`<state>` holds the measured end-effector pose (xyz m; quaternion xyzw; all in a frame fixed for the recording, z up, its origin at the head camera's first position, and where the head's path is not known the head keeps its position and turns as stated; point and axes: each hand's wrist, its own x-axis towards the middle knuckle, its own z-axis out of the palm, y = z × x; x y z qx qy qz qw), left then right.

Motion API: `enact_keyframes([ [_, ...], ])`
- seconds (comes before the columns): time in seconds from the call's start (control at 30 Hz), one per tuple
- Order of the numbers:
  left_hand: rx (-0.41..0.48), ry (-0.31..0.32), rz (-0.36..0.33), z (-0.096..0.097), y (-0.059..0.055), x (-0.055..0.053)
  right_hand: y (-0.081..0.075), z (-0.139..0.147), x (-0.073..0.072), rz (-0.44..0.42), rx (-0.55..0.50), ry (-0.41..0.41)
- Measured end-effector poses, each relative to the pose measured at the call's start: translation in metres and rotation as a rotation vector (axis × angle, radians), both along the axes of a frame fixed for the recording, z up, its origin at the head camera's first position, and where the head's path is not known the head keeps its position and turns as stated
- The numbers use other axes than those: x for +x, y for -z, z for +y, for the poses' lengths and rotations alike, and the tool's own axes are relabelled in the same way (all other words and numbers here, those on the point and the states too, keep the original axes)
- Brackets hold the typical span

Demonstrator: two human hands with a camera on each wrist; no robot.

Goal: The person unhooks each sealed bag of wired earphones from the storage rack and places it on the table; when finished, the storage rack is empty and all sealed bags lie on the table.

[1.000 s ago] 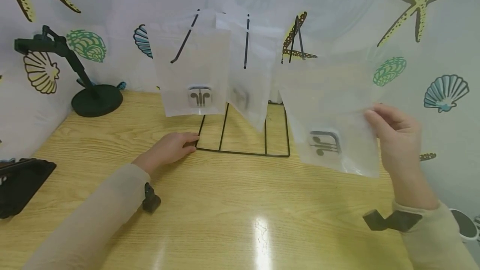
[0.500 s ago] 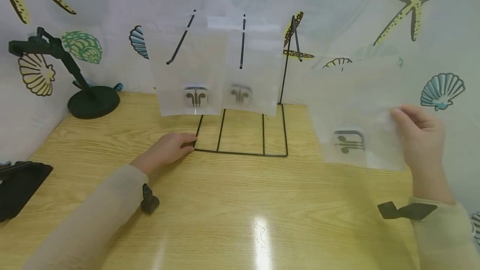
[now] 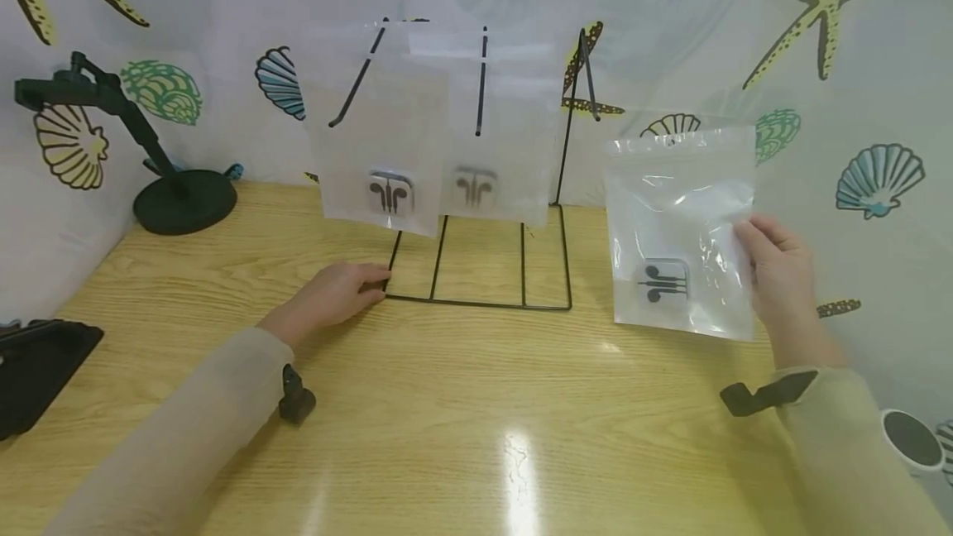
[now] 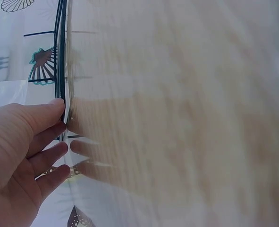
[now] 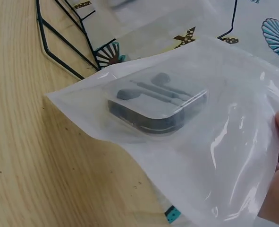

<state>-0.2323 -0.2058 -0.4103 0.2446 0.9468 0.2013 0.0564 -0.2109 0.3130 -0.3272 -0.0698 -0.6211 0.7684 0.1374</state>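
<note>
By the left hand (image 3: pixel 331 294), fingers slightly spread and nearly straight, the near left corner of a black wire rack (image 3: pixel 476 303) is touched at the fingertips. From the rack's hooks (image 3: pixel 480 98), a left bag (image 3: pixel 405 126) and a middle bag (image 3: pixel 514 164) are hung. Farther right, a third bag (image 3: pixel 685 197) is held above the table (image 3: pixel 447 404), its right edge pinched between thumb and fingers of the right hand (image 3: pixel 783 275), the earphone case (image 3: pixel 665 281) seen low inside, left of and apart from the fingertips.
</note>
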Motion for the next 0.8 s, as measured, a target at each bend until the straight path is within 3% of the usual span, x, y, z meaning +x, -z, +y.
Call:
enact_keyframes([
  [0.2,0.008,0.000,0.002,0.001,-0.001,0.001,0.017,-0.007,-0.017,-0.125,-0.050,-0.056],
  [0.37,0.008,-0.003,0.004,0.001,-0.002,0.002,0.030,-0.011,-0.031,-0.219,-0.050,-0.021],
  [0.57,0.007,0.007,0.006,0.003,-0.006,0.003,0.049,-0.012,-0.047,-0.319,0.098,0.035],
  [0.8,-0.020,-0.004,-0.002,0.003,-0.005,0.002,0.067,-0.008,-0.063,-0.473,0.321,0.025],
])
